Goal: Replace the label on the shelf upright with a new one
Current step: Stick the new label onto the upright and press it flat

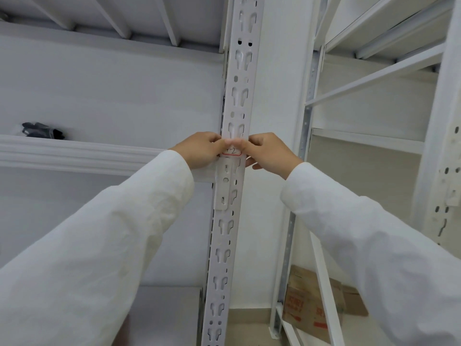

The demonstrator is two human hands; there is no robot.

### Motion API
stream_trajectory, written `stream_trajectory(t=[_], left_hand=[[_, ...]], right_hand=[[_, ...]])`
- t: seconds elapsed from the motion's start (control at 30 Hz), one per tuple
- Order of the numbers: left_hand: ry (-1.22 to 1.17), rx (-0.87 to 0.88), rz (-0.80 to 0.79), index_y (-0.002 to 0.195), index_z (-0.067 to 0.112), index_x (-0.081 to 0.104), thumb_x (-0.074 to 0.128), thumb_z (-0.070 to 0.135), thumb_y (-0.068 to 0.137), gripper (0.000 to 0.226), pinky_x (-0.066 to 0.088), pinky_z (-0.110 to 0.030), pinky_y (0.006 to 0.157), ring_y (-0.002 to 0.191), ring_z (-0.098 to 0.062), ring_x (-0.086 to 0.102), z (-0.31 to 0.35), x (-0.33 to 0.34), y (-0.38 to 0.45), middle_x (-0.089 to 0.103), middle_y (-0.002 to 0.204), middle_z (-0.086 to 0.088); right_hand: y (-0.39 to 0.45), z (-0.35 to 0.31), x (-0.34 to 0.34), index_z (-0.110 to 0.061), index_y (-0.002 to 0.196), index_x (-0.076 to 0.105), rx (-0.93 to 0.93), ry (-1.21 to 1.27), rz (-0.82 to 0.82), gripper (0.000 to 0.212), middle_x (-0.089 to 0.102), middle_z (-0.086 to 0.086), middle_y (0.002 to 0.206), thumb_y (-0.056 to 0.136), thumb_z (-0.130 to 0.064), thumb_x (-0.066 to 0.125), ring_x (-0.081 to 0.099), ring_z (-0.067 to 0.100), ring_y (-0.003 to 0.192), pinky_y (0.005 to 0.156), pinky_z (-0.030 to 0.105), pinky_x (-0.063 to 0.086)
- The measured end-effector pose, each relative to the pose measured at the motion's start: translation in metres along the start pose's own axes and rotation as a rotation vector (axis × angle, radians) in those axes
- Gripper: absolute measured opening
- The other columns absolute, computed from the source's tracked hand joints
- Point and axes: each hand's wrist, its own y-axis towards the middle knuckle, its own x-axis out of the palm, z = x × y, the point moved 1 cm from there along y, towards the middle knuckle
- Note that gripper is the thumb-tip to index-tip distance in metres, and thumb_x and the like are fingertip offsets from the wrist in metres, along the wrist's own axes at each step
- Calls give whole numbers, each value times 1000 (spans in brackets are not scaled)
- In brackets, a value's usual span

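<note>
Both your hands are on the shelf upright (233, 101), at the level of the left shelf beam (74, 153). The label (232, 152) sits on the upright's front face, white with a red border and handwritten characters, just above the beam connector plate (225, 186).

Left hand (199, 149): fingers curled, thumb tip pressed onto the label's upper left edge. Right hand (268, 152): index and thumb close together at the upper right edge, other fingers curled below and off to the side of the upright. Your fingertips meet over the top of the label, so I cannot tell whether you are pinching a lifted edge or pressing it flat.

Why this hold makes sense: two hands, one per corner, keeps the label square to the upright and lets you control both ends at once. That suits either peeling evenly or smoothing down without a crease.

My read: the label looks flat and aligned, lower edge fully stuck. Whether it is the old or the new one, I cannot tell.

Watch the punched slots (235, 131) just above. If adhesive bridges a slot it will lift there.

Dark object (42, 131) on the left shelf and cardboard boxes (314, 300) lower right are well apart, not in play.
</note>
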Motion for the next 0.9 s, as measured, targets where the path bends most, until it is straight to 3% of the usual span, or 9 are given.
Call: stream_trajectory(t=[0.17,0.3,0.43,0.5,0.57,0.67,0.73,0.8,0.9], left_hand=[[9,7,-50,122,14,59,43,36,97,36,37,-36,108,121,-25,53,-2,-3,0,60,128,-8],[17,23,-66,125,16,57,45,32,98,35,35,-28,98,121,-23,53,0,-5,-1,60,128,-6],[9,38,-66,126,18,57,47,31,97,34,35,-27,99,110,-17,52,-1,-5,-1,60,128,-3],[29,48,-76,128,19,56,47,30,97,34,35,-28,102,117,-19,52,-2,-5,-2,59,130,-3],[44,47,-89,128,19,55,43,28,98,34,35,-29,103,122,-21,51,-1,-6,-3,58,131,-4],[41,7,-100,110,10,59,32,24,99,32,35,-26,88,106,-22,48,2,-7,-1,58,122,-10],[-39,-39,-84,111,7,62,30,31,97,42,31,-27,87,105,-20,49,2,-7,1,60,123,-10],[-80,-62,-71,114,14,64,30,40,95,47,31,-29,94,115,-20,53,1,-7,2,62,124,-6],[-60,-74,-74,111,20,65,29,46,93,48,33,-31,99,119,-21,54,0,-7,2,64,122,-2]], right_hand=[[1,6,-4,-23,83,65,2,90,-106,22,67,-6,83,92,-37,50,65,11,73,72,24,51],[-1,5,-5,-20,99,65,12,96,-138,17,66,-6,85,91,-30,53,63,8,73,76,23,52],[-6,4,-5,-26,103,62,-7,52,-159,15,68,-2,94,88,-28,58,64,11,83,79,24,51],[-8,3,-6,-26,103,62,-10,35,-150,17,69,0,97,86,-28,61,64,13,85,78,25,51],[-7,-2,-3,-25,98,64,6,14,-107,18,70,0,94,81,-32,66,64,14,83,70,23,49],[-2,-7,11,-14,78,64,68,-67,64,44,63,-2,74,63,-54,72,57,14,67,56,24,40],[1,-10,20,-15,67,56,105,-141,131,47,55,-2,68,59,-59,72,50,16,62,54,28,36],[2,-11,20,-15,77,61,117,-130,114,46,61,-1,76,61,-58,71,56,18,69,56,28,42],[-3,-10,4,-14,98,65,91,-57,-33,34,68,2,91,76,-40,70,64,18,82,70,29,53]])
